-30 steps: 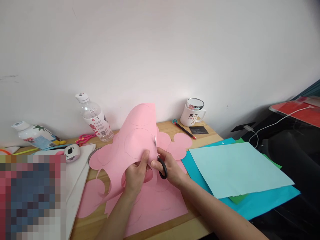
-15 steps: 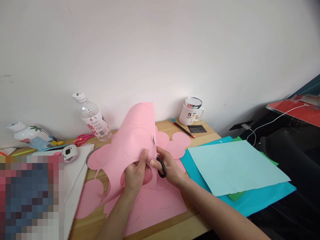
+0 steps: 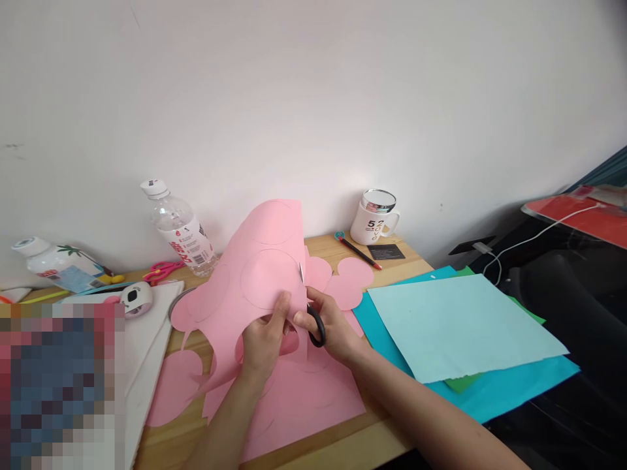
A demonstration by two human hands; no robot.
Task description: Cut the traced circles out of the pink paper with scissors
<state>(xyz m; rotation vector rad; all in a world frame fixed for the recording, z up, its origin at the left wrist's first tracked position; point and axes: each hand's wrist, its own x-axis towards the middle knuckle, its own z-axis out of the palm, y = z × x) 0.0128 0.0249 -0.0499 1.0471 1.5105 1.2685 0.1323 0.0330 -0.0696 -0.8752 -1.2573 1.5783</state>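
My left hand [image 3: 267,336] pinches a large pink sheet [image 3: 267,277] that is raised and bent, with pencil circles drawn on it and a rounded opening in its lower part. My right hand [image 3: 328,323] is closed around the black handles of the scissors [image 3: 318,328], just right of my left hand. The blades point up at the sheet's right edge, beside a drawn circle. Under the sheet lies more pink paper [image 3: 313,418], and rounded pink cutouts [image 3: 351,282] rest to the right and left.
A clear bottle [image 3: 183,228], a white mug [image 3: 375,219] and a pencil [image 3: 360,253] stand or lie near the wall. Light blue paper [image 3: 463,326] lies over green and blue sheets at the right. Pink scissors [image 3: 164,271] and a white tape dispenser [image 3: 137,299] are left.
The raised pink sheet has shifted slightly; its upper left part bends a little differently and shows more of the upper drawn circle. Both hands and the scissors stay nearly in place.
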